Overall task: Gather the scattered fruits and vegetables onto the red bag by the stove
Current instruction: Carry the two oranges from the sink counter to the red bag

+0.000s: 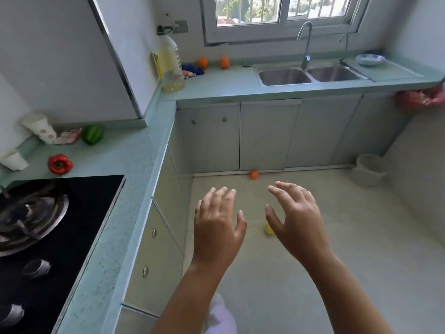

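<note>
Hovering over the pale floor (361,249), both hands are spreading empty, fingers apart and palms down: the left hand (218,225) is hanging just off the counter's front edge, the right hand (297,216) beside it.

A glossy, lobed red pepper (60,163) is lying on the speckled mint counter (125,160) just past the far edge of the black glass stove (79,213), its green stem end facing up toward the camera. A smooth green pepper (92,134) is resting further back, against the foot of the wall cabinet, beside a crumpled red-and-white bag (69,136) and tipped paper cups (39,127); which way its stem is pointing cannot be told.

Two round oranges (202,61) (224,62) are sitting at the counter's back edge under the window (279,15), near a tall clear oil bottle (169,61) standing upright in the corner. A third small orange (254,175) is lying on the floor against the cabinet base. A small yellow fruit (268,229), blurred, is showing on the floor between the two hands.

A steel double sink (310,74) is set into the counter's right stretch, and a white bin (368,168) is standing in the floor's far corner.
</note>
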`<state>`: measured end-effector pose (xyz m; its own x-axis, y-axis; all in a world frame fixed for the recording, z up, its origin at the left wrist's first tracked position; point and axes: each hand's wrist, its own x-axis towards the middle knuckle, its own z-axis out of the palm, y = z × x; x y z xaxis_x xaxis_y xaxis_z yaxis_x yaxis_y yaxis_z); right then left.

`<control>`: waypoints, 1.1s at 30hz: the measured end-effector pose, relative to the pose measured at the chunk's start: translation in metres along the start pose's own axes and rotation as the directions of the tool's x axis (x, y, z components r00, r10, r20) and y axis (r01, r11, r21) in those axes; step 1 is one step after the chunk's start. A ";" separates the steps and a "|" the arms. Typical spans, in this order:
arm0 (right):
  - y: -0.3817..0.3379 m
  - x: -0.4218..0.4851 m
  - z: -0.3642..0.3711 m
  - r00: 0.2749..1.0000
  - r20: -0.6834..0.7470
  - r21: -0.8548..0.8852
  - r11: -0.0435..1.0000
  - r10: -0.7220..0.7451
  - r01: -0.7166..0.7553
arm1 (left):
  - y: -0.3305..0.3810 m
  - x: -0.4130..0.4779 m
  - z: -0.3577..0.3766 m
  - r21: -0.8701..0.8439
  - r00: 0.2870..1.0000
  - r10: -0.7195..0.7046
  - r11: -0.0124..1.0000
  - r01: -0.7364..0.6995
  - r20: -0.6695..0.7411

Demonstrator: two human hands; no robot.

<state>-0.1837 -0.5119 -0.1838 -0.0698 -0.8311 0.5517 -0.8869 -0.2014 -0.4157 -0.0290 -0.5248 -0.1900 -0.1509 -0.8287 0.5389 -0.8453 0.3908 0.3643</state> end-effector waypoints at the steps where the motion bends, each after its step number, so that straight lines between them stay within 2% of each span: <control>1: 0.005 0.009 0.007 1.000 0.003 -0.009 1.000 0.009 -0.009 | -0.005 0.010 0.009 -0.002 1.000 0.005 1.000 -0.005 0.004; 5: 0.022 0.058 0.041 0.999 0.022 -0.049 0.999 0.025 -0.023 | -0.033 0.062 0.043 0.002 1.000 0.029 1.000 -0.029 0.001; 16: 0.023 0.225 0.149 0.998 0.058 -0.068 0.997 -0.029 0.033 | -0.131 0.213 0.098 -0.051 0.996 -0.067 0.997 0.064 -0.057; 26: 0.063 0.314 0.219 0.997 0.080 -0.033 0.999 -0.015 0.018 | -0.176 0.296 0.157 -0.052 0.997 -0.082 0.995 0.081 -0.012; 33: 0.117 0.415 0.273 0.997 0.062 -0.032 0.999 -0.037 0.039 | -0.196 0.404 0.224 -0.016 0.999 -0.050 0.999 0.050 0.019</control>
<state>-0.1919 -1.0220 -0.2004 -0.0083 -0.8537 0.5207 -0.9030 -0.2173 -0.3706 -0.0388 -1.0261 -0.2138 -0.1185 -0.8548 0.5053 -0.8438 0.3549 0.4026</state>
